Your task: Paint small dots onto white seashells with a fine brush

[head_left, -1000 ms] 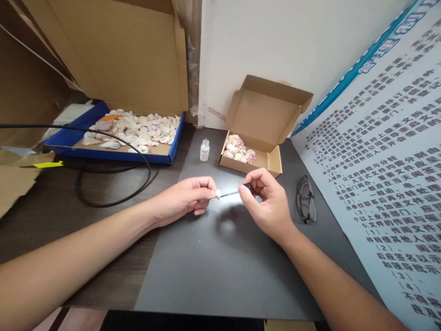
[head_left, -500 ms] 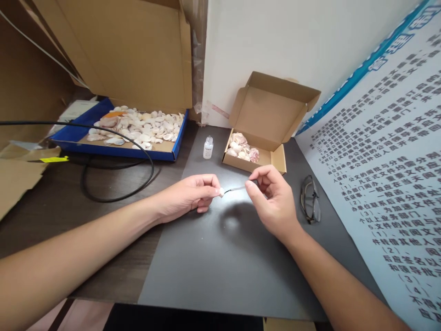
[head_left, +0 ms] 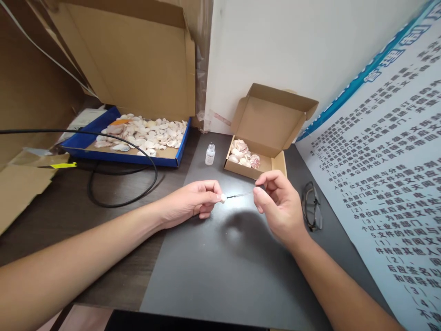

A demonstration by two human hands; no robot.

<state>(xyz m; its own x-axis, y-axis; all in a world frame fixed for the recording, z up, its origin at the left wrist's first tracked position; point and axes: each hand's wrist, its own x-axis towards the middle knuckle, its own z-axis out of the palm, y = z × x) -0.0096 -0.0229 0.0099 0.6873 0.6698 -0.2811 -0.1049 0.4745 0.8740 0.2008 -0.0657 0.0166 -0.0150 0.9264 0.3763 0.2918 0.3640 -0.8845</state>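
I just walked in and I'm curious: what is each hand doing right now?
Left hand: closed, pinching a small white shell.
Right hand: closed, holding a thin brush whose tip meets the shell.

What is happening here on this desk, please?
A person works with both hands over a dark mat. The left hand pinches a small white shell at its fingertips. The right hand holds a thin brush whose tip meets the shell. Behind them stand a small open bottle and a small cardboard box of pinkish shells. A blue tray of pale shells lies to the left, and glasses lie to the right.
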